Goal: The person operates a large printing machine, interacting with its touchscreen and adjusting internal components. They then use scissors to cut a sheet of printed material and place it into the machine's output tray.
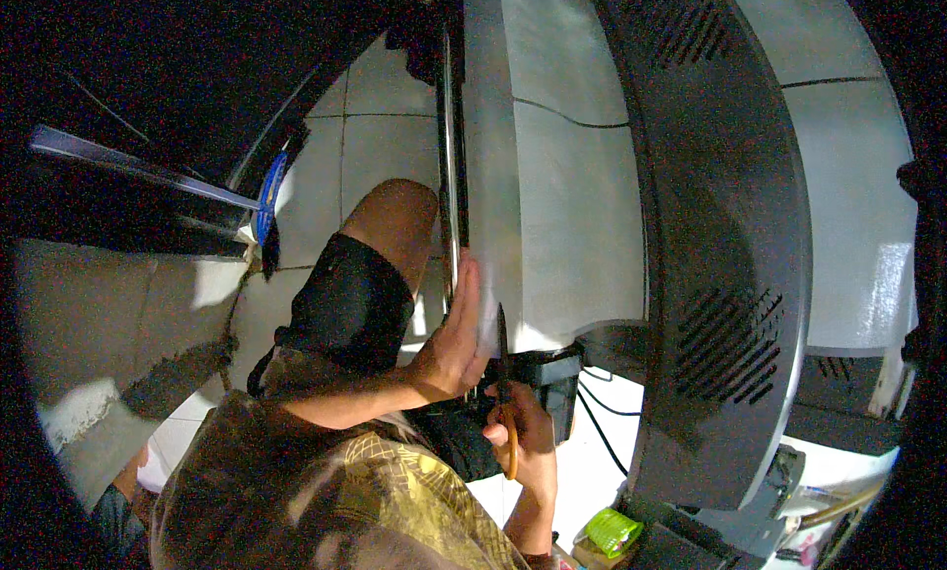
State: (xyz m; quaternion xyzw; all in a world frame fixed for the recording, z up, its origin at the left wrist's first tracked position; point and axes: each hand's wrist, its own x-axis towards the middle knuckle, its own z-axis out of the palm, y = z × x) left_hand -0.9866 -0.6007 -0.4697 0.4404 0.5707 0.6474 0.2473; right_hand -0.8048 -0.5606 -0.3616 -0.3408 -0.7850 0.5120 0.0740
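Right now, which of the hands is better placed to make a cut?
Likely the right hand: it grips the scissors, blades pointing away from the person. The left hand has its fingers extended beside the pale strip, with no cutting tool visible.

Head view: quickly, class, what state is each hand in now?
Left hand: open, fingers straight, along the pale strip.
Right hand: closed, holding orange-handled scissors.
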